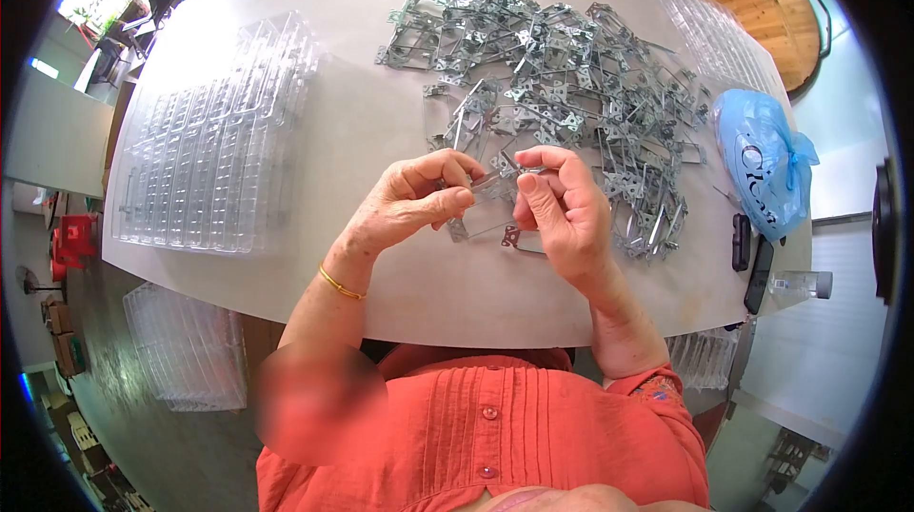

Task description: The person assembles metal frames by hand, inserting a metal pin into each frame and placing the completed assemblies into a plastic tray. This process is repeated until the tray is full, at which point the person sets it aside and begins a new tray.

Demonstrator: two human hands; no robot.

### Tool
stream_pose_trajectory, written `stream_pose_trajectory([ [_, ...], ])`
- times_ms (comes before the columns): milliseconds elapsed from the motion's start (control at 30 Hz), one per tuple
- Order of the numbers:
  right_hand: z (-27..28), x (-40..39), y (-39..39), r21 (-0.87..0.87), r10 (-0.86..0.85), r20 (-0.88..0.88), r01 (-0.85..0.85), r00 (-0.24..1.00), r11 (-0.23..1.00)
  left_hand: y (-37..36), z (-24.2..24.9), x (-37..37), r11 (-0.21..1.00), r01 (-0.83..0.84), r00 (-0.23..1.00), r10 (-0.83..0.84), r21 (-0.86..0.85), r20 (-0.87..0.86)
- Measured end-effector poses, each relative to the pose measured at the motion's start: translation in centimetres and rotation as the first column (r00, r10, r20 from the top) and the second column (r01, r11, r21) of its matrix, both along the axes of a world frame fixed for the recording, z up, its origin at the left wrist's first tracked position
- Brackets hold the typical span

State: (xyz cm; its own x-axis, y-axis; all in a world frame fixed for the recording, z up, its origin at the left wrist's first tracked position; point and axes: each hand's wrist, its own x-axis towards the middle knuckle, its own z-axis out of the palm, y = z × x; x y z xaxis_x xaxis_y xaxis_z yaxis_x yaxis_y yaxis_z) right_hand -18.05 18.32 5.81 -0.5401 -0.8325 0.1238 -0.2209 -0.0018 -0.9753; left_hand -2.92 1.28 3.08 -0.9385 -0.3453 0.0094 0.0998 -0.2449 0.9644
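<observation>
My left hand [414, 196] pinches one end of a small silvery metal bracket [497, 172] between thumb and fingers. At the other end, my right hand [568, 212] has its thumb and forefinger closed on the same piece. The fingers partly cover the bracket, so its full shape is hidden. Just beyond both hands spreads a tangled pile of similar metal brackets [562, 84], with flat holed plates and thin rods. A few loose ones lie under and beside my fingers.
Stacked clear plastic trays [214, 141] stand on the table's left, with another clear tray [719, 36] at the far right. A tied blue plastic bag [762, 160], a black phone [759, 276], a small black object [741, 242] and a clear bottle [800, 285] line the right edge.
</observation>
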Motion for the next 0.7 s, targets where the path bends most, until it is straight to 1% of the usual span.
stream_pose_trajectory([
  [33,-0.2,-0.1,0.0,0.0,0.0,0.0,0.0,1.0,1.0,0.0,0.0,0.0,1.0,-0.003,1.0,0.003,-0.017,0.01],
  [100,-0.7,-0.5,-0.1,-0.028,0.084,0.128,-0.081,0.988,0.996,-0.1,0.0,0.0,0.999,-0.002,1.0,0.003,-0.033,0.019],
  [133,-0.7,-0.5,-0.1,-0.028,0.083,0.128,-0.08,0.988,0.996,-0.1,0.0,0.0,0.998,0.018,1.0,-0.017,-0.052,0.015],
  [200,-0.7,-0.6,-0.2,-0.021,0.118,0.212,-0.116,0.97,0.993,-0.2,0.2,0.1,0.997,0.034,0.999,-0.034,-0.071,0.013],
  [233,-0.7,-0.6,-0.2,-0.021,0.12,0.213,-0.118,0.97,0.993,-0.2,0.3,0.1,0.991,0.053,0.999,-0.051,-0.122,0.017],
  [267,-0.7,-0.8,-0.1,-0.014,0.139,0.254,-0.14,0.957,0.99,-0.2,0.4,0.0,0.982,0.071,0.997,-0.069,-0.174,0.023],
  [300,-0.8,-0.9,-0.1,-0.009,0.158,0.295,-0.162,0.942,0.987,-0.2,0.2,0.0,0.982,0.069,0.998,-0.066,-0.173,0.024],
  [333,-0.5,-0.9,0.0,-0.008,0.16,0.296,-0.165,0.942,0.986,-0.3,-0.2,0.0,0.97,0.074,0.997,-0.077,-0.23,-0.002],
  [367,-0.1,-0.8,0.1,0.042,0.138,0.268,-0.155,0.954,0.987,-0.2,-0.3,-0.1,0.955,0.078,0.996,-0.089,-0.286,-0.027],
  [400,0.2,-0.8,0.1,0.092,0.117,0.238,-0.142,0.964,0.986,-0.2,-0.2,0.0,0.956,0.076,0.996,-0.087,-0.285,-0.026],
  [433,0.1,-0.9,0.2,0.093,0.12,0.238,-0.145,0.964,0.985,-0.2,0.0,0.1,0.946,0.115,0.993,-0.12,-0.303,0.002],
  [467,0.0,-1.0,0.4,0.101,0.095,0.126,-0.108,0.987,0.989,-0.1,0.2,0.1,0.935,0.154,0.988,-0.152,-0.319,0.031],
  [500,-0.1,-1.0,0.4,0.104,0.069,0.013,-0.07,0.998,0.992,-0.1,0.2,0.1,0.936,0.152,0.988,-0.149,-0.318,0.032],
  [533,-0.2,-0.9,0.4,0.106,0.072,0.014,-0.073,0.997,0.992,-0.1,0.2,0.1,0.929,0.173,0.984,-0.177,-0.328,0.018],
  [600,-0.3,-0.8,0.4,-0.059,-0.046,0.068,0.05,0.997,0.997,-0.1,0.4,0.1,0.921,0.194,0.979,-0.205,-0.337,0.004],
  [633,-0.4,-0.9,0.3,-0.059,-0.045,0.068,0.05,0.997,0.997,-0.1,0.5,0.2,0.959,0.184,0.983,-0.185,-0.216,0.017],
  [667,-0.5,-1.1,0.1,-0.139,-0.066,0.085,0.077,0.994,0.987,-0.1,0.6,0.3,0.981,0.17,0.985,-0.168,-0.093,0.032],
  [700,-0.5,-1.2,0.0,-0.218,-0.085,0.104,0.106,0.991,0.97,-0.2,0.4,0.3,0.981,0.17,0.985,-0.168,-0.093,0.032],
])
